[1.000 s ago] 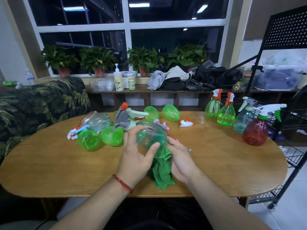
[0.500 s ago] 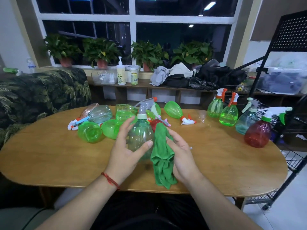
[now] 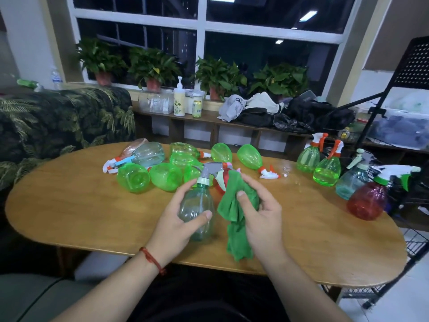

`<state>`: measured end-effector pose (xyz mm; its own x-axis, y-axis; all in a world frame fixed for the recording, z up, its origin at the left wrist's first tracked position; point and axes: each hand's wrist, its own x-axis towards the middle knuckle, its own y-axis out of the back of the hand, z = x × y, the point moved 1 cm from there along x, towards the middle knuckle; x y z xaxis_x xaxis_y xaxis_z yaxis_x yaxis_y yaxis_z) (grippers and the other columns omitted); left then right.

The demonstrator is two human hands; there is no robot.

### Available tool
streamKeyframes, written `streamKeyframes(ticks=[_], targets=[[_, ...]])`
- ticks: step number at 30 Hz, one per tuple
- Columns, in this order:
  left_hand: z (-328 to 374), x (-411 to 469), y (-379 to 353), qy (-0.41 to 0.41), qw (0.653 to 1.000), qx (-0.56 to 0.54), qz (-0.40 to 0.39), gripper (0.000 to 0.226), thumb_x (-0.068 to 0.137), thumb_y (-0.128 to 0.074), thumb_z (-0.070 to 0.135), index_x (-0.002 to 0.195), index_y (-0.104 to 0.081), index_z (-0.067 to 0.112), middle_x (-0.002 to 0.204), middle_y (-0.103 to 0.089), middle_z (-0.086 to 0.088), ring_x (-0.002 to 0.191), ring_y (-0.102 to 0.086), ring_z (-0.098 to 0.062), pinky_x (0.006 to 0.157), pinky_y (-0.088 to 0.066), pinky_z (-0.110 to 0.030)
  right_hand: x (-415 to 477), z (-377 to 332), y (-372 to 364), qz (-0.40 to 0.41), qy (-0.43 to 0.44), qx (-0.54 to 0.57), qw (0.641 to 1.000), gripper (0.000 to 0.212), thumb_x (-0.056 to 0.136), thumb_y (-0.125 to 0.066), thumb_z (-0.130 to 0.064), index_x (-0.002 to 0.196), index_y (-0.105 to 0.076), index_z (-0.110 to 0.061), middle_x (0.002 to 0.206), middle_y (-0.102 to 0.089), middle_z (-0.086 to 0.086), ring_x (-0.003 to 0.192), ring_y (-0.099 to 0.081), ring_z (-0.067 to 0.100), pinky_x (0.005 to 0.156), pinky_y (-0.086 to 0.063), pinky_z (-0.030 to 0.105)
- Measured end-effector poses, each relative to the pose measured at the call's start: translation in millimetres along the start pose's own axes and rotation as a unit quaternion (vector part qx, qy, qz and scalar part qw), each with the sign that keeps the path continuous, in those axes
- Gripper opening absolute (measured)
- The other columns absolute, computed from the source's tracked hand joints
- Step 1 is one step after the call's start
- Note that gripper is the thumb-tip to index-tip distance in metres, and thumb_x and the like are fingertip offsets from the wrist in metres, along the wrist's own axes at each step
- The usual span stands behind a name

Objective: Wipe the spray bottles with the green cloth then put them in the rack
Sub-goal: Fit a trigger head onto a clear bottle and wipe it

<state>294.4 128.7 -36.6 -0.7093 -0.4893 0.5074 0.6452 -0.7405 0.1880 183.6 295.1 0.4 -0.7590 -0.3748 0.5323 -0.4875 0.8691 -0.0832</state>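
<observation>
Held spray bottle [image 3: 197,212]: one, clear with a grey trigger, upright over the near edge of the table [image 3: 69,210], about the middle. Whether its base touched the table could not be told.
Left hand [image 3: 173,225]: the fingers and the thumb were curled round the body of this bottle.
Green cloth [image 3: 234,205]: one, bunched, just beside the held bottle. Its lower end hung down to the near edge of the table.
Right hand [image 3: 264,217]: it was closed round the cloth, and the thumb pressed on the folds.
Lying bottles [image 3: 166,176]: a heap on the far middle of the table. There were at least six green ones, one bluish clear [image 3: 148,154], one pinkish [image 3: 135,145] and one red [image 3: 218,183], half hidden behind the cloth. They overlapped, so the exact number was not sure.
Upright bottles: four at the right end of the table, namely two green [image 3: 307,158] [image 3: 327,170], one bluish [image 3: 352,182] and one red [image 3: 366,201].
Rack [image 3: 415,238]: one, of black wire, just beside the right end of the table.
Potted plants [image 3: 153,66]: four, in a row on the sill beyond the far side of the table.
Bracelet [image 3: 153,261]: one red string, on the left wrist.
</observation>
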Motion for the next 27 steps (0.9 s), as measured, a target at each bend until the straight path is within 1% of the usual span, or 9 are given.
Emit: streamKeyframes(ticks=[2,6,8,11,14,18,20,23,27], targets=[[0,1,1,0.010,1.000,-0.013,-0.002,0.075,0.081,-0.085,0.037,0.148,-0.054,0.045,0.146,-0.059,0.025,0.137,-0.056,-0.003,0.119,-0.042,-0.034,14,-5,1,0.017,0.070,-0.079,0.994,0.044,0.102,-0.067,-0.001,0.132,-0.073,-0.033,0.131,-0.073,-0.008,0.129,-0.066,0.016,0.112,-0.052,0.038],[2,-1,1,0.019,0.999,-0.020,-0.027,0.076,0.079,-0.086,0.043,0.148,-0.053,0.048,0.144,-0.064,0.009,0.130,-0.065,-0.018,0.116,-0.048,-0.050,44,5,-3,0.014,0.159,-0.238,0.958,0.039,0.100,-0.066,0.000,0.132,-0.075,-0.021,0.132,-0.067,-0.005,0.130,-0.060,0.012,0.114,-0.047,0.039],[3,-2,1,0.016,0.999,-0.022,-0.033,0.076,0.080,-0.086,0.039,0.149,-0.054,0.045,0.143,-0.066,0.005,0.127,-0.066,-0.022,0.113,-0.050,-0.050,48,13,-12,-0.013,0.174,-0.283,0.943,0.039,0.101,-0.062,-0.004,0.133,-0.075,-0.021,0.134,-0.066,-0.003,0.130,-0.059,0.019,0.113,-0.048,0.042],[0,-2,3,0.023,0.999,-0.030,-0.020,0.075,0.077,-0.085,0.042,0.147,-0.057,0.040,0.141,-0.066,0.010,0.126,-0.066,-0.018,0.112,-0.051,-0.046,44,17,-23,-0.068,0.248,-0.352,0.900,0.043,0.099,-0.062,0.001,0.134,-0.074,-0.020,0.137,-0.066,-0.002,0.125,-0.058,0.025,0.112,-0.047,0.041],[-4,-3,1,0.033,0.999,-0.019,-0.037,0.079,0.075,-0.086,0.045,0.147,-0.057,0.032,0.141,-0.065,0.013,0.131,-0.063,-0.014,0.117,-0.047,-0.045,42,13,-25,-0.144,0.316,-0.382,0.856,0.045,0.095,-0.063,0.006,0.132,-0.075,-0.017,0.137,-0.066,0.002,0.122,-0.060,0.032,0.110,-0.049,0.047],[-1,-3,-2,0.031,0.998,-0.015,-0.044,0.080,0.075,-0.085,0.043,0.147,-0.055,0.027,0.141,-0.066,0.015,0.131,-0.063,-0.010,0.117,-0.047,-0.037,47,7,-20,-0.204,0.360,-0.406,0.815,0.047,0.093,-0.063,0.006,0.131,-0.075,-0.019,0.139,-0.065,0.001,0.124,-0.060,0.033,0.113,-0.047,0.043],[1,-2,0,0.029,0.998,-0.027,-0.041,0.079,0.077,-0.085,0.043,0.149,-0.055,0.034,0.142,-0.066,0.011,0.128,-0.065,-0.016,0.114,-0.050,-0.044,51,9,-18,-0.145,0.345,-0.402,0.836,0.046,0.095,-0.065,0.004,0.132,-0.075,-0.020,0.137,-0.065,0.002,0.123,-0.058,0.029,0.109,-0.049,0.044],[3,-3,2,0.020,0.999,-0.024,-0.036,0.074,0.080,-0.085,0.044,0.148,-0.056,0.045,0.145,-0.065,0.009,0.127,-0.066,-0.020,0.113,-0.050,-0.053,44,15,-20,-0.021,0.264,-0.330,0.906,0.044,0.094,-0.071,0.006,0.126,-0.079,-0.022,0.132,-0.064,-0.002,0.120,-0.058,0.022,0.105,-0.050,0.035],[6,-5,5,0.016,0.999,-0.041,-0.015,0.075,0.081,-0.083,0.045,0.150,-0.055,0.041,0.148,-0.063,0.010,0.132,-0.063,-0.019,0.114,-0.048,-0.053,30,14,-26,0.016,0.126,-0.195,0.973,0.042,0.095,-0.071,0.006,0.121,-0.081,-0.025,0.123,-0.065,-0.017,0.126,-0.060,0.011,0.110,-0.046,0.023]])
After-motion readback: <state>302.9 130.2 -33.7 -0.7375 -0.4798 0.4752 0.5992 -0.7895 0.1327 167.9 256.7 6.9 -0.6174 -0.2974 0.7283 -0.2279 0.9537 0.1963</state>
